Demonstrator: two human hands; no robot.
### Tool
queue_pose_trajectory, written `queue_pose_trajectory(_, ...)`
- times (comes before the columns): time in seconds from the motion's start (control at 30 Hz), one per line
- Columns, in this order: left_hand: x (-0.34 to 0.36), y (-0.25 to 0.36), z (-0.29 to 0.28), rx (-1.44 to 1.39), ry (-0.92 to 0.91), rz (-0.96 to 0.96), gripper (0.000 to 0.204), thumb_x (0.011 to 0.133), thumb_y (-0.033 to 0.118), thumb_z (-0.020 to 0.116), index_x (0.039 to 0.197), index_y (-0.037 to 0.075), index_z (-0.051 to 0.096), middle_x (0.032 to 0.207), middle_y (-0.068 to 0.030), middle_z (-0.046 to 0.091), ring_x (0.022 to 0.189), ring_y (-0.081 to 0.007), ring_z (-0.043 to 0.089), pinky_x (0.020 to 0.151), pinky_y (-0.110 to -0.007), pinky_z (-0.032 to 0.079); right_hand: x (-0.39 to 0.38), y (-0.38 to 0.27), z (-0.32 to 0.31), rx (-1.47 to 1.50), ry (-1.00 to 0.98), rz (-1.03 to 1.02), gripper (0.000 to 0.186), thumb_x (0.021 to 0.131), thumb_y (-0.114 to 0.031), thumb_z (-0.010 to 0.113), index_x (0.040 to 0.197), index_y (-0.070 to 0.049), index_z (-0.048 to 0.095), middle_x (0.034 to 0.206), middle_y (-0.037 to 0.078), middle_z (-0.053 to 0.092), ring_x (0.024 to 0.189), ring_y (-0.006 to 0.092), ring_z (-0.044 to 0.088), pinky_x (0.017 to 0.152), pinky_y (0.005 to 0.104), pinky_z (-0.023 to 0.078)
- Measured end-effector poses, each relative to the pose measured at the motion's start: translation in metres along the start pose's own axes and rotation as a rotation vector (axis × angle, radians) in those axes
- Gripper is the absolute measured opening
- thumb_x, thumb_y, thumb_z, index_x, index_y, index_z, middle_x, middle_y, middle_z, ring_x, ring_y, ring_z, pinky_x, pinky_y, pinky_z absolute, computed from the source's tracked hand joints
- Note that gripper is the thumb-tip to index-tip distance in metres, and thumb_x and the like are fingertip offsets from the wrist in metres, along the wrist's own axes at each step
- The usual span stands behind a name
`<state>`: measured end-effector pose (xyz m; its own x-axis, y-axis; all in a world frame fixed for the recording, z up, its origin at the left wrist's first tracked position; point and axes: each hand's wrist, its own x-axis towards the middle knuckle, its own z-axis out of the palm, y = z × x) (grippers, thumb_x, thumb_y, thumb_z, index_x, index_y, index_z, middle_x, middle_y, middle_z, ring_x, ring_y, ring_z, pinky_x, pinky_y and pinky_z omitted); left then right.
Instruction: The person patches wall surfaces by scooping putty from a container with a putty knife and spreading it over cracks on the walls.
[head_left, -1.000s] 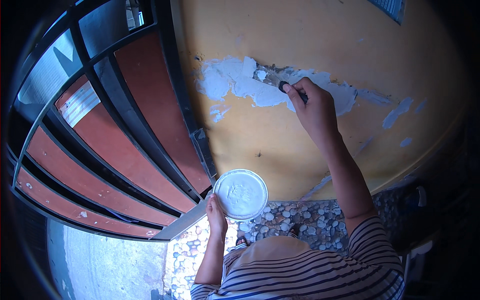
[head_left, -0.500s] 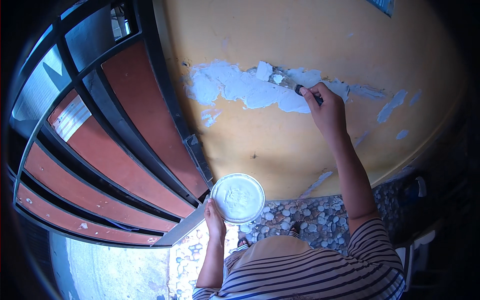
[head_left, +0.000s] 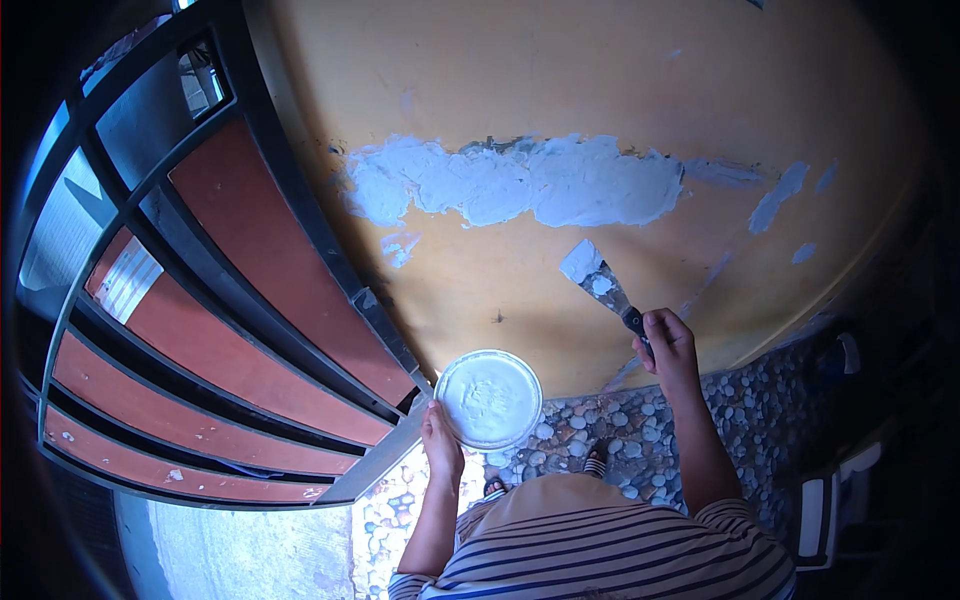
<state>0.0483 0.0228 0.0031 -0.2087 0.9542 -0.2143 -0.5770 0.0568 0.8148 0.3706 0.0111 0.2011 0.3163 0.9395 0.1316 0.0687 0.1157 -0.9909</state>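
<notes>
My right hand (head_left: 668, 345) grips the dark handle of a putty knife (head_left: 605, 280), its blade tilted up and to the left, off the wall. White filler coats the blade's tip. My left hand (head_left: 441, 438) holds a round tub (head_left: 489, 400) of white filler by its left rim, with the thumb on the edge and the other fingers hidden below. On the yellow wall (head_left: 480, 285) ahead, a broad band of white filler (head_left: 520, 182) runs sideways, with rough, uneven edges. Smaller smears lie to its right and below its left end.
At the left stands a dark metal gate (head_left: 290, 180) with reddish panels, its edge close to the tub. Pebbled paving (head_left: 640, 440) lies beneath my feet. A white-framed object (head_left: 818, 520), partly in shadow, stands at the lower right.
My right hand has drawn the putty knife off the wall, down and toward me. The filler band now shows a smoother stretch on its right part. My left hand still holds the tub.
</notes>
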Motion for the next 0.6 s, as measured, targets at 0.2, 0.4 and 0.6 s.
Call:
queue_pose_trajectory(0.2, -0.003, -0.003, 0.015, 0.023, -0.047, -0.032, 0.039, 0.108, 0.032, 0.046, 0.120, -0.002, 0.059, 0.118, -0.0090, 0.064, 0.108, -0.0160, 0.061, 0.099, -0.032, 0.047, -0.042, 0.052, 0.001, 0.116, -0.259, 0.236, 0.020, 0.101, -0.014, 0.061, 0.115, 0.000, 0.059, 0.078, 0.002, 0.059, 0.055, 0.0046, 0.047, 0.046, 0.0199, 0.033)
queue_pose_trajectory(0.4, 0.000, -0.021, 0.019, 0.013, -0.080, -0.044, 0.044, 0.108, 0.035, 0.044, 0.127, -0.003, 0.056, 0.124, -0.0118, 0.062, 0.114, -0.0192, 0.059, 0.104, -0.034, 0.045, -0.070, 0.072, 0.008, 0.212, -0.280, 0.390, 0.016, 0.104, -0.018, 0.056, 0.108, -0.003, 0.056, 0.079, 0.002, 0.059, 0.058, 0.0066, 0.051, 0.048, 0.0206, 0.035)
queue_pose_trajectory(0.6, -0.013, -0.018, 0.036, 0.061, -0.093, -0.142, 0.053, 0.107, 0.041, 0.046, 0.136, -0.004, 0.050, 0.136, -0.0155, 0.056, 0.125, -0.0234, 0.055, 0.108, -0.036, 0.043, -0.104, 0.092, 0.007, 0.331, -0.337, 0.439, 0.021, 0.107, -0.021, 0.050, 0.118, -0.003, 0.048, 0.091, 0.012, 0.067, 0.061, 0.0131, 0.062, 0.052, 0.0252, 0.042)
